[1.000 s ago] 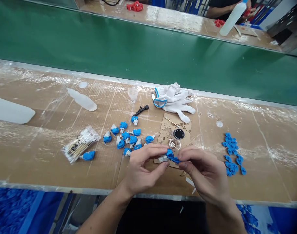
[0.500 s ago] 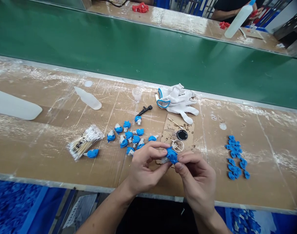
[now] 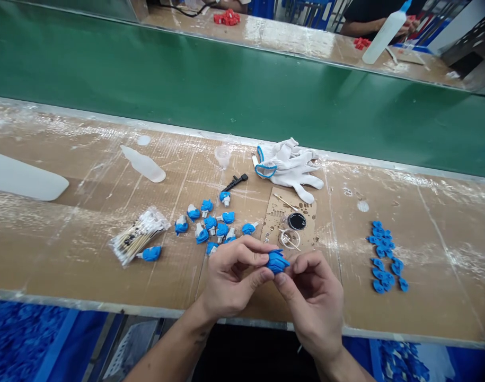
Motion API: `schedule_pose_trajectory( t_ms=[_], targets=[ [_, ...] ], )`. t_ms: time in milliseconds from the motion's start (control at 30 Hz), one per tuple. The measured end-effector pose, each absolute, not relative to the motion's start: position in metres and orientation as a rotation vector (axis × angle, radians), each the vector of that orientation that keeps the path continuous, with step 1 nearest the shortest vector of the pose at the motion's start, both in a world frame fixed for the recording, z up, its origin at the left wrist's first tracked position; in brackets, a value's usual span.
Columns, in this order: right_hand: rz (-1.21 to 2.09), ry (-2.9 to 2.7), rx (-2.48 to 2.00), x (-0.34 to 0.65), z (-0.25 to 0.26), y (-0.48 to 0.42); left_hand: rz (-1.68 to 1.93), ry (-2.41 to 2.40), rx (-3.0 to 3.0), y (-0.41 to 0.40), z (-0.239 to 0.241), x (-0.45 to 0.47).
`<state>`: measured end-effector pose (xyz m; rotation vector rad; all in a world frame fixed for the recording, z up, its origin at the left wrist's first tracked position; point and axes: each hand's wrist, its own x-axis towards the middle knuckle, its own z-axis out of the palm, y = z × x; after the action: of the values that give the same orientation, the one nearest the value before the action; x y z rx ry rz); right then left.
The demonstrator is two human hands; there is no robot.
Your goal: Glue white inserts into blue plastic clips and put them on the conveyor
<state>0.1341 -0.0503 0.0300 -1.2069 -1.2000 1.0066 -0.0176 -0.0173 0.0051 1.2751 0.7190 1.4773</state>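
Between my hands, above the table's near side, is a small blue molded plastic part (image 3: 278,262). My left hand (image 3: 236,276) pinches its left side between thumb and fingers. At its right lower edge, the thumb of my right hand (image 3: 316,297) presses against it, with the index finger curled close by. Left of my hands lie several blue parts with grey-white pegs (image 3: 210,224). Just beyond my fingers, a stained cardboard piece (image 3: 272,212) carries a small cup of dark liquid (image 3: 297,220), a clear ring-like cup (image 3: 290,240) and a cotton swab (image 3: 285,201).
Several smaller blue pieces (image 3: 381,254) lie to the right. A bag of cotton swabs (image 3: 139,233), a black plastic piece (image 3: 236,182) and white gloves (image 3: 288,167) rest on the table. Behind runs a green belt (image 3: 226,90); across it a person's hands hold something red. Blue bins (image 3: 23,334) stand below.
The blue part has turned in my fingers, so its layered side now shows and its pale end is out of sight. My right hand has shifted slightly left and its index finger has curled back.
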Motion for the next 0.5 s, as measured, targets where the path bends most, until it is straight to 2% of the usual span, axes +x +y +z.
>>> schedule_pose_trajectory(
  t_ms=[233,500],
  targets=[
    [0.952,-1.532,-1.064,0.151,0.028,-0.044,1.482,0.646,1.452,-0.017,0.010,-0.020],
    [0.743,-1.592,-0.909,0.145,0.031,-0.040,1.337,0.538,1.375,-0.021,0.014,-0.024]
  ],
)
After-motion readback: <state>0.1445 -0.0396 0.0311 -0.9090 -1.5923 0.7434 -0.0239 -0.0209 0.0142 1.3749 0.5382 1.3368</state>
